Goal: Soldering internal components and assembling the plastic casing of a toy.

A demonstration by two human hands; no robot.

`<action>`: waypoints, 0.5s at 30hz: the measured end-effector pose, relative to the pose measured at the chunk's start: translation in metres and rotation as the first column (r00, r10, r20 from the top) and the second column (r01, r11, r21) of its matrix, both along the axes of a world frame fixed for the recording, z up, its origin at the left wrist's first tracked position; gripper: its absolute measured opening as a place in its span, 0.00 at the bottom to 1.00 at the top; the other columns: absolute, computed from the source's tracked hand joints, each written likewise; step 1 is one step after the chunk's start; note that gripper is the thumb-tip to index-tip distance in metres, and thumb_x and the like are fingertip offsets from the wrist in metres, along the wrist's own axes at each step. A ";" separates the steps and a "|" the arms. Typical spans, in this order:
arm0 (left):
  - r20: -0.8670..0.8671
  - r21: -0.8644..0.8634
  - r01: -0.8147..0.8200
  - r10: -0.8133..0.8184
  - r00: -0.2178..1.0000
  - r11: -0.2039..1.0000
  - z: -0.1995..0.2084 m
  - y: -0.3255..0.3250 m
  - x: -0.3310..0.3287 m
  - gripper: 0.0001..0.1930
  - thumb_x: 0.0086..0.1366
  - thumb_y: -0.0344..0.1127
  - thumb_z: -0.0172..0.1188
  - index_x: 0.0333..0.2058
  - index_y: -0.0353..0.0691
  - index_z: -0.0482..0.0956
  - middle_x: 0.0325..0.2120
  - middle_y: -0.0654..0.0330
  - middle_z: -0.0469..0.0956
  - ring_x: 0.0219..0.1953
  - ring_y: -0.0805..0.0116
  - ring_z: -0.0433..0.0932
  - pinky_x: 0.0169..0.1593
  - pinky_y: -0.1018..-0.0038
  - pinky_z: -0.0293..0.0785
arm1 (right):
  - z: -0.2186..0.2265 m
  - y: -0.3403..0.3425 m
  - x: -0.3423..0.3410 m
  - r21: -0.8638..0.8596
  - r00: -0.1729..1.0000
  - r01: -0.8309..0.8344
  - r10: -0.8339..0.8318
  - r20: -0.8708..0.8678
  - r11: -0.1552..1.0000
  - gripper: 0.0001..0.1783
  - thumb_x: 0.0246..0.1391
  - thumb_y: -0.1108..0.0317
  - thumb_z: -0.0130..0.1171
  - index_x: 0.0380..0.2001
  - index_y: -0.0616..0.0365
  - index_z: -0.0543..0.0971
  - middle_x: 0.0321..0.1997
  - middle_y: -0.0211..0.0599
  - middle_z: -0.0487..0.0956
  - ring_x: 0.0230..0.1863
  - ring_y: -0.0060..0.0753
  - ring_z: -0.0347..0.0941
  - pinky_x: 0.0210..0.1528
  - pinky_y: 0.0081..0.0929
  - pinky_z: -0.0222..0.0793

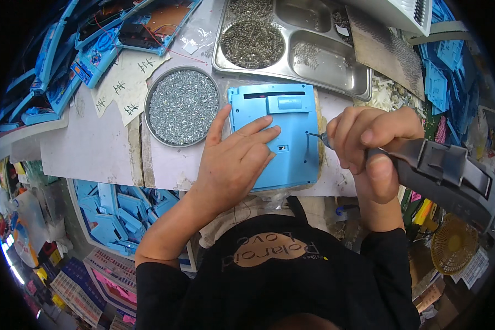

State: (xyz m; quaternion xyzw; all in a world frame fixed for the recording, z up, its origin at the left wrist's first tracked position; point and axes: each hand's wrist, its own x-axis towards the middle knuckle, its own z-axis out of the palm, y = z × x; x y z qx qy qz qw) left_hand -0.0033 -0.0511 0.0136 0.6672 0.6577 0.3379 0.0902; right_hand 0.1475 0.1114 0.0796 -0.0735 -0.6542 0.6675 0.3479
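A blue plastic casing (294,159) lies on the table in front of me, with screw holes, a long slot and a raised block near its far edge. My left hand (242,151) rests flat on its left side, fingers spread across the surface. In my right hand (371,140) is a black power screwdriver (445,176), wrapped by the fingers. Its thin bit points left, and the tip meets the casing at a hole near the right edge. Whether a screw sits under the tip is too small to tell.
Beyond my left hand stands a round dish (182,107) full of small screws. A metal compartment tray (335,66) with small metal parts sits behind the casing. Blue casings with wiring (99,55) pile up at far left. A bin of blue parts (118,214) stands below the table's left edge.
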 end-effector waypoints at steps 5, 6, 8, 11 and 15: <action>0.040 0.000 -0.002 0.002 0.999 1.000 -0.002 0.000 0.000 0.07 0.62 0.29 0.67 0.34 0.43 0.76 0.50 0.61 0.84 0.61 0.62 0.78 0.73 0.45 0.46 | -0.008 -0.001 -0.007 0.082 0.998 -0.012 0.006 0.065 0.997 0.18 0.62 0.55 0.65 0.36 0.53 0.68 0.17 0.27 0.70 0.19 0.25 0.66 0.28 0.29 0.67; 0.045 -0.003 -0.008 0.008 0.999 1.000 -0.002 -0.001 0.000 0.07 0.62 0.29 0.66 0.34 0.43 0.76 0.50 0.62 0.84 0.61 0.62 0.78 0.74 0.45 0.46 | -0.010 -0.001 -0.008 0.099 0.997 -0.041 0.034 0.067 0.994 0.18 0.62 0.57 0.66 0.35 0.54 0.68 0.17 0.29 0.71 0.20 0.26 0.67 0.29 0.29 0.68; 0.049 -0.009 -0.010 0.010 0.999 1.000 -0.002 -0.002 0.000 0.06 0.62 0.29 0.66 0.34 0.43 0.76 0.50 0.62 0.84 0.61 0.63 0.78 0.73 0.45 0.46 | -0.013 0.002 -0.009 0.137 0.994 -0.099 0.090 0.069 0.986 0.17 0.60 0.61 0.66 0.34 0.56 0.68 0.19 0.32 0.72 0.20 0.27 0.69 0.30 0.30 0.70; 0.050 -0.012 0.007 -0.006 0.999 1.000 -0.004 -0.002 -0.001 0.06 0.63 0.29 0.66 0.34 0.43 0.76 0.50 0.62 0.84 0.62 0.63 0.77 0.73 0.45 0.46 | -0.024 0.019 -0.006 0.154 0.973 -0.226 0.231 -0.016 0.962 0.13 0.57 0.73 0.67 0.37 0.61 0.70 0.24 0.37 0.74 0.26 0.30 0.72 0.32 0.30 0.71; 0.050 -0.023 0.005 -0.003 0.999 1.000 -0.007 -0.005 -0.001 0.06 0.63 0.29 0.66 0.36 0.43 0.76 0.51 0.62 0.83 0.63 0.64 0.76 0.73 0.45 0.45 | -0.001 0.033 -0.017 0.130 0.987 -0.151 0.157 -0.040 0.980 0.14 0.62 0.61 0.61 0.33 0.54 0.67 0.17 0.28 0.69 0.20 0.25 0.65 0.29 0.30 0.67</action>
